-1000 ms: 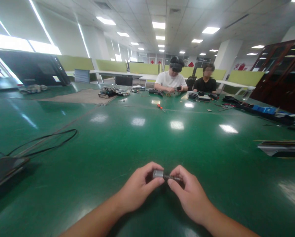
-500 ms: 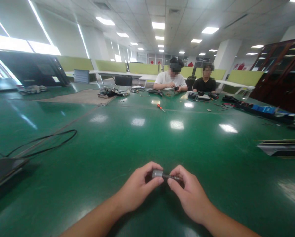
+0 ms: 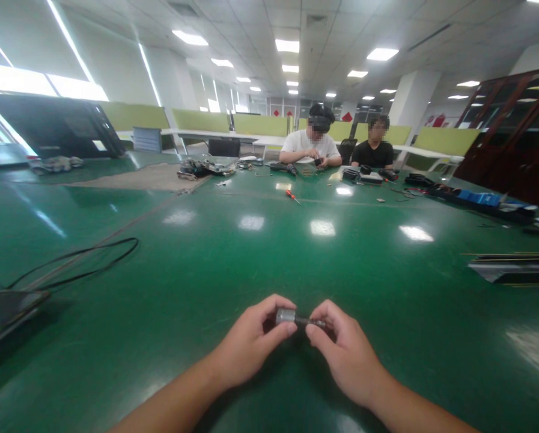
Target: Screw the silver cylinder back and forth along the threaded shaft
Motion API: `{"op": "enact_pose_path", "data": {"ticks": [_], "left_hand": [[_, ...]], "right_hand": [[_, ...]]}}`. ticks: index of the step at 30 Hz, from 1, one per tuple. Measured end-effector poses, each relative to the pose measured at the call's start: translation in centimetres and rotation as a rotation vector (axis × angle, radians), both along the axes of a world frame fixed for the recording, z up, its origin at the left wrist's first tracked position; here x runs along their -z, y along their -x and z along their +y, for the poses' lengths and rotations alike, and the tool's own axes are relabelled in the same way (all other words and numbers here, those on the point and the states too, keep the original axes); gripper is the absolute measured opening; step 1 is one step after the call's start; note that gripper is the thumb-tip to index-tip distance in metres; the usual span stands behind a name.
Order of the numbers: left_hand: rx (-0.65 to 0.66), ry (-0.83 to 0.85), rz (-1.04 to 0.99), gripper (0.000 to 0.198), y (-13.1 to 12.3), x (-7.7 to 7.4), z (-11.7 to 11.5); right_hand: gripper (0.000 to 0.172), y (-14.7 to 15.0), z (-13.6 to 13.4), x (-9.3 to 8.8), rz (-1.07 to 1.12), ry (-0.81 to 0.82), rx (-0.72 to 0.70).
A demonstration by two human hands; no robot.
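Just above a green table (image 3: pixel 251 264), near its front edge, I hold a small grey metal cylinder (image 3: pixel 286 315) with a thin dark shaft sticking out to its right. My left hand (image 3: pixel 251 343) pinches the cylinder between thumb and fingers. My right hand (image 3: pixel 341 352) is closed in a pinch on the dark shaft end (image 3: pixel 313 323). Both hands meet at the part, fingertips almost touching.
A black cable (image 3: pixel 84 258) loops at left, leading to a dark flat device (image 3: pixel 3 313) at the left edge. A flat grey piece (image 3: pixel 512 269) lies at right. A red-handled screwdriver (image 3: pixel 291 195) lies mid-table. Two people (image 3: pixel 312 144) sit at the far side among tools and parts.
My hands and the part sit very slightly higher in view. The person in white has brought both hands together over a small object.
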State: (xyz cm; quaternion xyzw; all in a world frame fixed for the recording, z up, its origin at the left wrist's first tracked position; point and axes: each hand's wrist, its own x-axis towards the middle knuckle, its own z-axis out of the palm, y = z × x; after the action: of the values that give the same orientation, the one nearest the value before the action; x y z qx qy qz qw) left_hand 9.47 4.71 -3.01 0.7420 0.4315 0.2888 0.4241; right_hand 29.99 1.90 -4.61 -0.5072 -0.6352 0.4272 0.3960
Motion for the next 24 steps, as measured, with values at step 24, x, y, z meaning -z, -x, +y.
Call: {"op": "enact_pose_path", "data": {"ticks": [24], "left_hand": [[-0.009,0.004,-0.014,0.022,-0.02,-0.35,0.07]], "right_hand": [[0.015,-0.1,-0.14,0.06,0.029,-0.002,0.015]]}}
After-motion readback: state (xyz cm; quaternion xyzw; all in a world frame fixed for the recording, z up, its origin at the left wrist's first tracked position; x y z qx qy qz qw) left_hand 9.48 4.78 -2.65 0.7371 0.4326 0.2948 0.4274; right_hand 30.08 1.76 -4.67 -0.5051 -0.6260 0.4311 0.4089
